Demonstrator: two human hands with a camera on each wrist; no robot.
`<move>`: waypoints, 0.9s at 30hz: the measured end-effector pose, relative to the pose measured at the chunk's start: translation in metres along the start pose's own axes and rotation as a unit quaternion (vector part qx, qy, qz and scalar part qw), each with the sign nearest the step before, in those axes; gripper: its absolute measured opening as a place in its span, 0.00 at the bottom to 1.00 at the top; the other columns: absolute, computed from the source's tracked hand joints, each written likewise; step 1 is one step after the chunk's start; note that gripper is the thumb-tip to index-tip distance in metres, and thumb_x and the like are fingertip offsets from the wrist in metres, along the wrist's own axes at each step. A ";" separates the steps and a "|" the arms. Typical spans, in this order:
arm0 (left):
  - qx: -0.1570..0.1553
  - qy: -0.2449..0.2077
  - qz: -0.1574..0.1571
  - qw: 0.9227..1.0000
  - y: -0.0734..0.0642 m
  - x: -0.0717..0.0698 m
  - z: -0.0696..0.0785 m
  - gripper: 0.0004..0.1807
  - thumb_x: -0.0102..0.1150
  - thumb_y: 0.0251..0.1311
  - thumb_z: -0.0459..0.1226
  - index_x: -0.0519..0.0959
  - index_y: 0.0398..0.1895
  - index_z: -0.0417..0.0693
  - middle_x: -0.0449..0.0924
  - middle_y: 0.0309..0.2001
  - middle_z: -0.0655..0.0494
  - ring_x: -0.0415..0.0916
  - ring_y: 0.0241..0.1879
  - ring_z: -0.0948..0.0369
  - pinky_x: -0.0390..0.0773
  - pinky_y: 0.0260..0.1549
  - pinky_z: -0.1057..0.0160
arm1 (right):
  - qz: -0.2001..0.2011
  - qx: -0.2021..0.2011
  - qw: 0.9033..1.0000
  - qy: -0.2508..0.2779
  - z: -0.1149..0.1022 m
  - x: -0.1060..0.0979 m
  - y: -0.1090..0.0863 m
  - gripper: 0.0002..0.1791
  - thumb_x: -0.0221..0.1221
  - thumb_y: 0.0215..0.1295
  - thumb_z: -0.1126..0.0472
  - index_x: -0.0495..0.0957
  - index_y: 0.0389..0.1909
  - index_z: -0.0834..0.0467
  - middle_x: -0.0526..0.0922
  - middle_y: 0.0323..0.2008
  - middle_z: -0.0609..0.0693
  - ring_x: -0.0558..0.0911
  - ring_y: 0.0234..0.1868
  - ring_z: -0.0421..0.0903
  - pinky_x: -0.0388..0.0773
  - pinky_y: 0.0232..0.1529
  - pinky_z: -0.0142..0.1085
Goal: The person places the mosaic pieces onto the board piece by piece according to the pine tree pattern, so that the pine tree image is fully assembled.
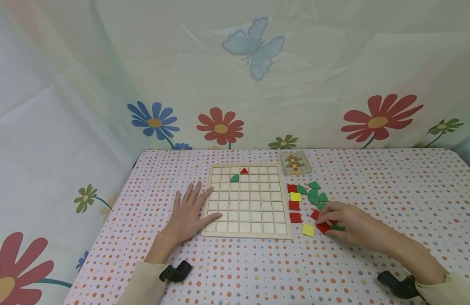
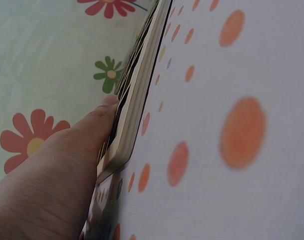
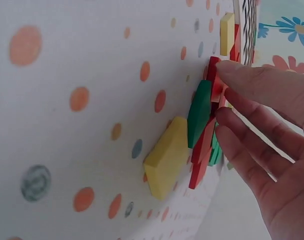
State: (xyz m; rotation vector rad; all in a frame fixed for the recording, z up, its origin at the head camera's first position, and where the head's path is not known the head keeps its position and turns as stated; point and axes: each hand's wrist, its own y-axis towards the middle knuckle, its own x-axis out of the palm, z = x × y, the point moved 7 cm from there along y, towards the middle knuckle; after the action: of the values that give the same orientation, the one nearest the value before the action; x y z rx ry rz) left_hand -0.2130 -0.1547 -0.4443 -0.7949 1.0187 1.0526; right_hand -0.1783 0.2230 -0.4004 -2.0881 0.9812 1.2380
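Head view: a board [image 1: 244, 195] lies flat on the dotted surface [image 1: 391, 190], two of its cells filled; judging by that, the work is barely begun.
Filled cells: a red triangle [image 1: 244, 171] sits mid-way along the far row, a green quarter [image 1: 235, 178] one row nearer and one column left.
Left over: the other cells in sight are bare, and red, green and yellow tiles [image 1: 313, 196] lie loose to the board's right.
Card [image 1: 296, 163]: by the board's far right corner, it shows a tiered red, green and yellow pattern with many more coloured cells than the board has filled.
Right hand [image 1: 353, 226]: fingers curled, thumb and fingertips seeming to pinch a red tile [image 1: 323, 228]; whether it is off the surface I cannot tell.
Red tile: plain, straight-edged, partly hidden by the fingers, near a yellow tile [image 1: 308, 230] and well apart from the green quarter.
Tile look: single-coloured and visibly thick in the right wrist view.
Board look: pale, square, gridded, with a raised rim.
Left hand [image 1: 185, 218]: flat, fingers spread, thumb resting on the board's left edge, gripping nothing.
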 end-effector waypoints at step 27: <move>0.000 0.003 -0.001 1.000 0.000 0.003 -0.001 0.48 0.53 0.69 0.67 0.54 0.85 0.59 0.37 0.85 0.47 0.30 0.84 0.46 0.29 0.76 0.32 | -0.065 0.047 0.996 0.035 0.001 0.000 0.020 0.15 0.80 0.48 0.69 0.87 0.35 0.53 0.79 0.31 0.39 0.75 0.31 0.36 0.79 0.32 0.30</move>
State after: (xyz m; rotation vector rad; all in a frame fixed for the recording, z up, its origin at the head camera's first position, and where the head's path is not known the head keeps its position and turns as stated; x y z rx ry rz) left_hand -0.2131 -0.1546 -0.4471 -0.7991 1.0232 1.0496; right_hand -0.1947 0.2120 -0.4026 -2.0982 0.9000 1.0419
